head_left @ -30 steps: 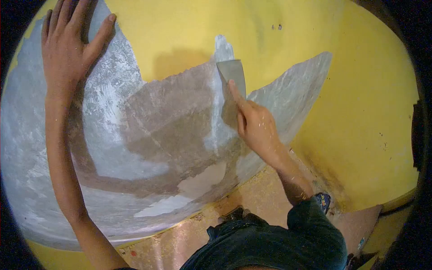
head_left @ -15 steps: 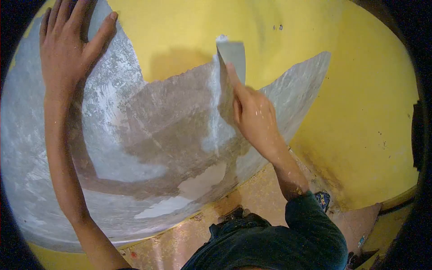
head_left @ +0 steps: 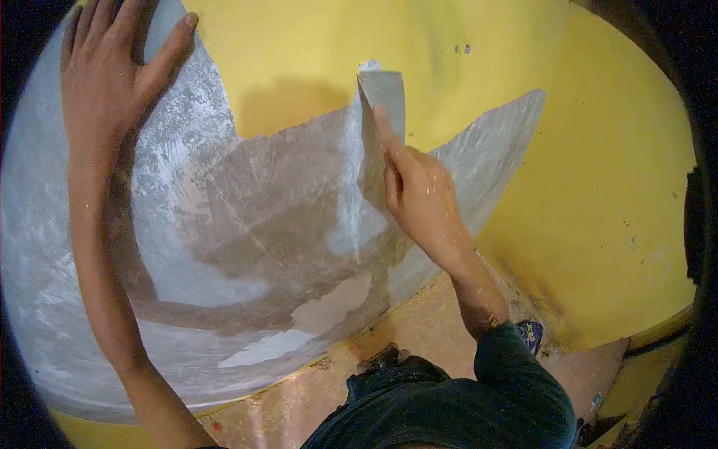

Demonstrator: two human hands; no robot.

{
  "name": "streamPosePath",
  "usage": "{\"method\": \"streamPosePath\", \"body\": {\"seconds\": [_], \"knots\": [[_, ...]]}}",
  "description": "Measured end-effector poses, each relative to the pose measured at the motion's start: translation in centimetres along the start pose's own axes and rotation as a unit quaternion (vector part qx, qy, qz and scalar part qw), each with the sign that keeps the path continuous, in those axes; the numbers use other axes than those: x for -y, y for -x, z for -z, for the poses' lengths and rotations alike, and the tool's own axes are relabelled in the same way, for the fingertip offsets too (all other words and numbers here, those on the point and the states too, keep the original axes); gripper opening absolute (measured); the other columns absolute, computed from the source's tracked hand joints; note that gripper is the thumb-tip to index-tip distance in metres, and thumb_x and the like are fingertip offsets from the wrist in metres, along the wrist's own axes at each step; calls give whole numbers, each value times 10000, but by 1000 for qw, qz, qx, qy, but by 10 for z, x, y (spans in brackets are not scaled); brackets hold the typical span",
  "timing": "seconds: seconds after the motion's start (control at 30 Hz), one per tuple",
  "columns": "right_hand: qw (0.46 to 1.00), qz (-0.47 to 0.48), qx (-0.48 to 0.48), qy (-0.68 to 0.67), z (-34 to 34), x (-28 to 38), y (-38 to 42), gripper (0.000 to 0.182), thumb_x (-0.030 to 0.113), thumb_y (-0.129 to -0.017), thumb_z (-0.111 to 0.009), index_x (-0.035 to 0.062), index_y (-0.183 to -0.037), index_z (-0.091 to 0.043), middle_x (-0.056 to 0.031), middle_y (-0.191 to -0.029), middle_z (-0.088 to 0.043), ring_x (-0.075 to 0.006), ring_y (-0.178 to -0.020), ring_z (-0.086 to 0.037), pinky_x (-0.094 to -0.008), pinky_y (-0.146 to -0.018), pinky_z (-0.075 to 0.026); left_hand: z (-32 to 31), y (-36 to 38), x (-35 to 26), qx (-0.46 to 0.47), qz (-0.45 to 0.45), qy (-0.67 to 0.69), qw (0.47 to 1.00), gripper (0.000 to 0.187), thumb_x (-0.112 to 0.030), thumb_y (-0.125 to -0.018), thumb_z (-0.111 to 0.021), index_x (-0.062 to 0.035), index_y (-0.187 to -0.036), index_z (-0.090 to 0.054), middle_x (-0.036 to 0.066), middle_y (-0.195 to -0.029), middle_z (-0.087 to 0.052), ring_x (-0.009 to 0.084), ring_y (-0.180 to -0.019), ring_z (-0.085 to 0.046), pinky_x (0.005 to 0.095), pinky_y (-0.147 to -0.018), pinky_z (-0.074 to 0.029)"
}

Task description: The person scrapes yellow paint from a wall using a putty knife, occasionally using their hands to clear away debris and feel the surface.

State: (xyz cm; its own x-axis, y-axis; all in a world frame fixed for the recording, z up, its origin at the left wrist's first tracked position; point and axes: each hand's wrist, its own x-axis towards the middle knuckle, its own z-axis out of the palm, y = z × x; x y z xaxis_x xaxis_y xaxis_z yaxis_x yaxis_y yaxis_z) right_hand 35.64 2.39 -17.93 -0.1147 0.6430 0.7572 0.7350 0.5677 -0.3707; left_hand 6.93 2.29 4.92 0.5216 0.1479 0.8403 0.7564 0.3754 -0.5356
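My left hand [head_left: 105, 82] lies flat on the bare grey patch of the wall, fingers stretched upward and thumb spread near the edge of the yellow paint. My right hand [head_left: 425, 191] is closed around a wide flat-bladed scraper [head_left: 389, 97], the index finger pressed along its blade; the handle is hidden in the palm. The blade rests against the yellow surface [head_left: 307, 56] at the jagged upper border of the grey patch [head_left: 277, 179]. A small whitish spot [head_left: 369, 66] shows at the blade's top edge. Pale specks dot my right hand and forearm.
The wall curves in the wide view, with yellow paint [head_left: 598, 187] on the right. Below is a stained floor [head_left: 419, 322], with a shoe [head_left: 531, 335] beside my right sleeve. A dark object [head_left: 692, 224] stands at the right edge.
The blade tilts slightly differently, showing more of its face, and the whitish spot at its top edge looks wider. My left hand stays on the wall; the view has shifted a little.
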Motion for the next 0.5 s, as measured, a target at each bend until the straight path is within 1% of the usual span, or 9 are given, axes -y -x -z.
{"method": "streamPosePath", "body": {"seconds": [0.07,0.1,0.17,0.2,0.27,0.3,0.37,0.43,0.5], "knots": [[1000,14,-4,25,6,4,-6,800,32,-921,-638,192,-1652,-357,-221,-769,-629,-423,-675,-652,-531,-625,-542,1,1,1,-4,2,-1,1000,749,-524,-922,-571,-100,-1537,-522,161,-1666,-399,350,-1583,-289,567,-1300,-195],[1000,15,-3,26,3,3,3,800,32,-921,-638,192,-1652,-357,-221,-769,-629,-423,-675,-652,-531,-625,-542,3,1,3,9,-1,0,1000,749,-524,-919,-574,-99,-1533,-525,162,-1667,-398,351,-1582,-289,567,-1300,-193],[999,3,48,1,-5,-3,29,784,52,-935,-633,195,-1653,-352,-221,-779,-633,-426,-672,-648,-537,-622,-539,4,1,4,20,-2,1,1000,749,-524,-916,-576,-98,-1530,-528,163,-1667,-397,351,-1582,-289,566,-1300,-192],[999,6,47,3,-6,-5,22,784,52,-935,-633,195,-1653,-352,-221,-779,-633,-426,-672,-648,-537,-622,-539,3,0,2,12,7,6,1000,749,-527,-917,-573,-96,-1528,-529,163,-1667,-397,352,-1581,-291,566,-1300,-192],[1000,13,-7,-2,-7,-1,5,799,46,-930,-628,200,-1658,-339,-227,-790,-638,-430,-692,-659,-542,-634,-545,2,0,-2,6,9,16,1000,750,-531,-917,-569,-95,-1526,-531,163,-1668,-397,353,-1580,-292,566,-1299,-192],[1000,9,-7,-4,-3,3,1,799,46,-930,-628,200,-1658,-339,-227,-790,-638,-430,-692,-659,-542,-634,-545,3,0,-3,0,10,19,1000,751,-533,-917,-565,-94,-1526,-532,162,-1668,-397,351,-1581,-291,565,-1301,-189],[999,-10,11,41,5,11,-7,771,-28,-933,-591,149,-1649,-367,-222,-818,-652,-416,-749,-666,-508,-683,-522,4,-1,-3,-7,15,19,1000,752,-535,-917,-562,-93,-1525,-533,162,-1667,-398,349,-1582,-289,564,-1302,-186],[999,-12,30,23,-1,4,19,764,-30,-933,-591,146,-1645,-374,-224,-811,-650,-416,-742,-665,-509,-682,-524,4,0,-1,-11,7,51,999,766,-547,-914,-556,-94,-1532,-529,161,-1669,-395,343,-1587,-279,562,-1307,-176],[999,-14,46,7,-4,1,24,758,-32,-933,-591,142,-1641,-382,-226,-804,-648,-416,-735,-664,-510,-682,-525,8,-1,-4,-8,14,45,999,770,-548,-913,-555,-94,-1534,-526,161,-1670,-395,343,-1588,-276,561,-1308,-173]]}}
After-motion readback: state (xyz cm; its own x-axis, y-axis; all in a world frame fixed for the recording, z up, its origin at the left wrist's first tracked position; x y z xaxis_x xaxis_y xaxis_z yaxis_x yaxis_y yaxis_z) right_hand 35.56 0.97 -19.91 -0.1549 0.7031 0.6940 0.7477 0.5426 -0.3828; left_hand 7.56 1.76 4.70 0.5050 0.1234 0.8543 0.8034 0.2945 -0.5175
